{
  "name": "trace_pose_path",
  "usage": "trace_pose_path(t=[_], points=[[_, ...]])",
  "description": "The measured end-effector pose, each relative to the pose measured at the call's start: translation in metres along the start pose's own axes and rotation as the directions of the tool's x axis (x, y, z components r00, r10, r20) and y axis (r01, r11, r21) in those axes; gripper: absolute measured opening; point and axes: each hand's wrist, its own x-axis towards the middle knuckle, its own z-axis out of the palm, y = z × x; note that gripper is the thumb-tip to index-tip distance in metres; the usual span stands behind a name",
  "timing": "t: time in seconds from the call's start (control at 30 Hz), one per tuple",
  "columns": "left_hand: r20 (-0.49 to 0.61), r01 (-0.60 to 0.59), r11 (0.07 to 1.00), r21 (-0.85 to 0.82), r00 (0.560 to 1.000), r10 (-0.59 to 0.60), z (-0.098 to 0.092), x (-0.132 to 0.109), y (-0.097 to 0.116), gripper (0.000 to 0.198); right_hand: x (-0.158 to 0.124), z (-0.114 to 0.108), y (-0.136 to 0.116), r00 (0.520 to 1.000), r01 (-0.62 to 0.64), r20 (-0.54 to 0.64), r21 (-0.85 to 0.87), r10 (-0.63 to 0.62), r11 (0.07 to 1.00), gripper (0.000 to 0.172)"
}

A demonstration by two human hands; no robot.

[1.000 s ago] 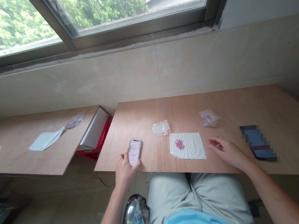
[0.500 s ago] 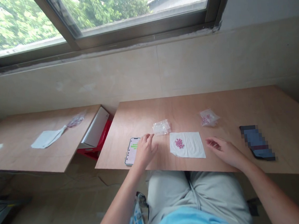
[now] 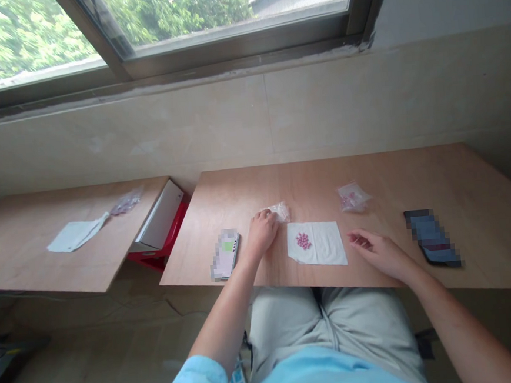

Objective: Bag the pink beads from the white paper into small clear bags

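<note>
Here's my left hand (image 3: 262,233), palm down, fingers bent and spread a little over the left end of the clear plastic bags (image 3: 282,211); whether they have pinched hold of any, I can't tell. Those bags lie just beyond the back left corner of the white sheet (image 3: 329,244), which sits along the front edge of the table (image 3: 396,174). On that sheet, over by its left edge, the pink beads (image 3: 303,241) sit in one tight cluster! Across at the sheet's right edge, my right hand (image 3: 378,252) hovers or rests just beside it, fingers loosely curled, palm partly turned in, nothing visible in its grasp. Past the sheet's back right corner, there's a clear bag of pink pieces (image 3: 353,198), lying crumpled. Out wide now: a phone (image 3: 226,256) lies near the table's front left corner, beside my left forearm, and a dark phone (image 3: 434,238), its screen blurred, lies well right of the sheet, nearer the front edge than the back.
</note>
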Motion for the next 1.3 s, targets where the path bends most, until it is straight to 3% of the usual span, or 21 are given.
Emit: trace_pose_path(t=[0.27, 0.43, 0.63, 0.73, 0.83, 0.93, 1.03, 1.13, 1.2, 1.3], points=[[-0.021, -0.005, 1.000, -0.009, 1.000, 0.005, -0.002, 0.004, 0.001, 0.032, 0.001, 0.002, -0.001, 1.000, -0.006, 0.011, -0.010, 0.006, 1.000, 0.029], [-0.151, 0.020, 0.998, -0.062, 0.988, -0.029, -0.007, 0.006, 0.004, 0.032, 0.003, 0.004, 0.000, 1.000, 0.007, 0.012, 0.012, -0.008, 1.000, 0.029], [-0.407, 0.056, 0.984, -0.170, 0.905, -0.121, -0.028, -0.001, 0.013, 0.017, 0.005, 0.008, 0.001, 1.000, 0.017, 0.018, 0.017, -0.017, 1.000, 0.031], [-0.472, 0.052, 0.973, -0.225, 0.868, -0.156, -0.042, -0.012, 0.026, 0.011, 0.006, 0.010, -0.002, 0.999, 0.032, 0.024, 0.007, -0.033, 0.999, 0.031], [-0.417, 0.003, 0.957, -0.292, 0.900, -0.129, -0.055, -0.032, 0.047, 0.011, 0.005, 0.013, -0.009, 0.999, 0.041, 0.031, 0.021, -0.041, 0.999, 0.031], [-0.288, -0.138, 0.923, -0.358, 0.957, 0.032, -0.061, -0.058, 0.072, 0.016, 0.002, 0.019, -0.023, 0.999, 0.034, 0.039, 0.093, -0.038, 0.995, 0.032], [-0.223, -0.236, 0.873, -0.427, 0.963, 0.151, -0.057, -0.086, 0.095, 0.022, -0.002, 0.030, -0.039, 0.997, 0.013, 0.069, 0.252, -0.031, 0.968, 0.035], [-0.173, -0.280, 0.864, -0.419, 0.959, 0.227, -0.048, -0.107, 0.110, 0.022, -0.005, 0.046, -0.050, 0.983, -0.027, 0.175, 0.463, -0.062, 0.886, 0.038], [-0.148, -0.294, 0.861, -0.416, 0.956, 0.255, -0.043, -0.114, 0.115, 0.020, -0.006, 0.057, -0.053, 0.969, -0.079, 0.238, 0.548, -0.065, 0.833, 0.040], [-0.124, -0.311, 0.851, -0.422, 0.950, 0.285, -0.039, -0.116, 0.118, 0.018, -0.007, 0.068, -0.051, 0.972, -0.138, 0.233, 0.603, -0.009, 0.786, 0.039]])
